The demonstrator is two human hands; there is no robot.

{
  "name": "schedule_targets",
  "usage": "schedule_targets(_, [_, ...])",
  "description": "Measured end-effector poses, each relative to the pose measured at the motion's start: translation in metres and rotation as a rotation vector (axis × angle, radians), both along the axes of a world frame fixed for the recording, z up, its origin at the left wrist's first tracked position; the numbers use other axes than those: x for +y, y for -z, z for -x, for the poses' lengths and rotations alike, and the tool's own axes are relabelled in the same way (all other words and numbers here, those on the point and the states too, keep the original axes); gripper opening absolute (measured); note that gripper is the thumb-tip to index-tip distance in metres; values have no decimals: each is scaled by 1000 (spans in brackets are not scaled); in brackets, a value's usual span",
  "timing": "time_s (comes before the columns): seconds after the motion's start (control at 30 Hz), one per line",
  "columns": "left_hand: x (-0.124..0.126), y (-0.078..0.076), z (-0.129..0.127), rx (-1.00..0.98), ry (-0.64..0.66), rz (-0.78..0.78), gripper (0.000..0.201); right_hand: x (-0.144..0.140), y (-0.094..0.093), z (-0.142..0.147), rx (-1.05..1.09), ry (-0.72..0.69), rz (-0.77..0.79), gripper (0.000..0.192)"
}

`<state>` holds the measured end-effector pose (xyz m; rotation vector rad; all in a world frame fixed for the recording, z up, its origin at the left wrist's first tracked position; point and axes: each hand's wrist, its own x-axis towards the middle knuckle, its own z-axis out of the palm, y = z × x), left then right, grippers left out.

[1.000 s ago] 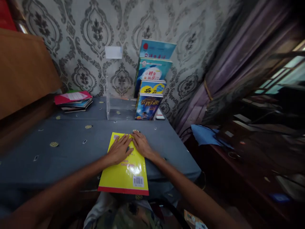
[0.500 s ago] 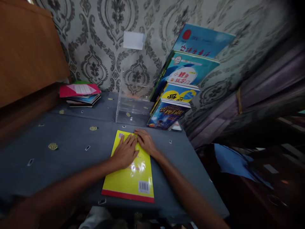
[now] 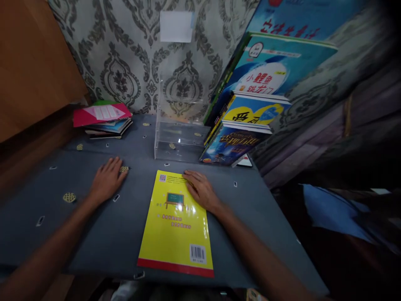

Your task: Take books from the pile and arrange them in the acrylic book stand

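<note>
The yellow book [image 3: 177, 225] has a glossy paper cover that throws back a white glare. The worktop [image 3: 78, 221] wears matt grey-blue cloth. The stand [image 3: 180, 140] is clear, shiny plastic. The upright books [image 3: 250, 113] show smooth, glossy covers. The panel [image 3: 31, 62] at left looks like matt wood.

A stack of thin books [image 3: 102, 120] with a pink cover on top is lying at the left of the frame, on the grey cloth of the bench [image 3: 78, 225]. A clear plastic stand [image 3: 179, 138] is standing in the upper middle, against the patterned wallpaper [image 3: 131, 58]. Several colourful books [image 3: 250, 96] are leaning in rows at the upper right. A wooden panel [image 3: 28, 62] is filling the upper left corner.
</note>
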<state>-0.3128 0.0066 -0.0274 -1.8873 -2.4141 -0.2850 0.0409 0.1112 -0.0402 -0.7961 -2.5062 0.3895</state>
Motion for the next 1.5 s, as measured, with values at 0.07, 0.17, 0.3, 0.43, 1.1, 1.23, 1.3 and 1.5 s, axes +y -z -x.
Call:
schedule_targets(0.07, [-7, -4, 14, 15, -79, -6, 64, 1, -1, 0, -1, 31, -13, 36])
schedule_targets(0.17, [-11, -13, 1, -45, -10, -58, 63, 3, -6, -2, 7, 158, -36, 33])
schedule_targets(0.3, [-19, -14, -55, -166, 450, -72, 60, 5, -16, -7, -25, 437, -56, 30])
schedule_targets(0.43, [-31, 0, -102, -117, 642, 30, 61, 3, -24, -7, -77, 513, 8, 29])
schedule_targets(1.1, [35, -17, -192, 208, 584, -144, 50, 14, -11, -6, 160, 260, 56, 34])
schedule_targets(1.23, [45, -11, -191, 172, 600, -105, 51, 10, -9, -4, 78, 212, 7, 33])
schedule_targets(1.3, [46, -7, -186, 136, 597, -56, 55, 9, -9, -5, 59, 181, 8, 33])
schedule_targets(1.5, [47, -4, -164, 70, 553, 38, 61, 8, -2, -27, 75, 164, 18, 37])
